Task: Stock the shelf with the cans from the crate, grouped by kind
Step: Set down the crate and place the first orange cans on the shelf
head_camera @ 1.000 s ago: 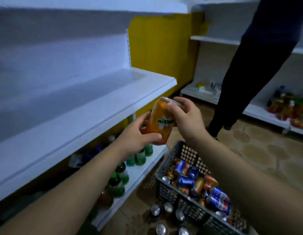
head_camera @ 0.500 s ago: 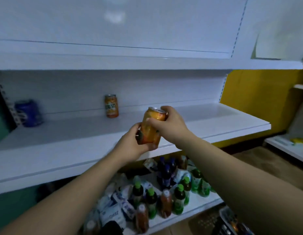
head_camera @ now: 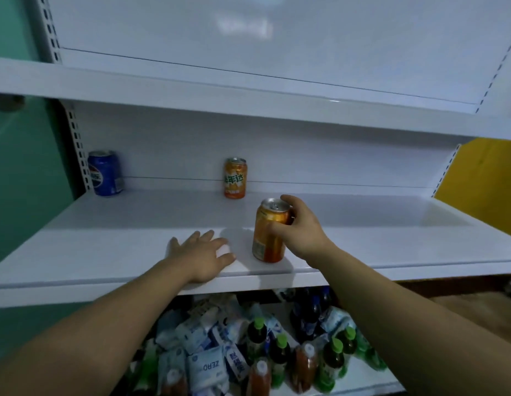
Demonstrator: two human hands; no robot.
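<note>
An orange can (head_camera: 268, 234) stands upright near the front edge of the white middle shelf (head_camera: 111, 252). My right hand (head_camera: 298, 228) grips it around the top from the right side. My left hand (head_camera: 201, 254) lies flat on the shelf with fingers spread, just left of the can and apart from it. A second orange can (head_camera: 235, 178) stands at the back of the shelf, in the middle. A blue can (head_camera: 105, 173) stands at the back left corner. The crate is out of view.
The upper white shelf (head_camera: 248, 95) overhangs the middle one. On the bottom shelf lie white drink pouches (head_camera: 204, 364) and green-capped bottles (head_camera: 280, 355). A green wall (head_camera: 25, 195) is on the left and a yellow panel (head_camera: 483, 172) on the right.
The orange can went from held in the air by both hands to standing on the shelf. My left hand let go and now rests flat on the shelf. The view turned to face the shelf.
</note>
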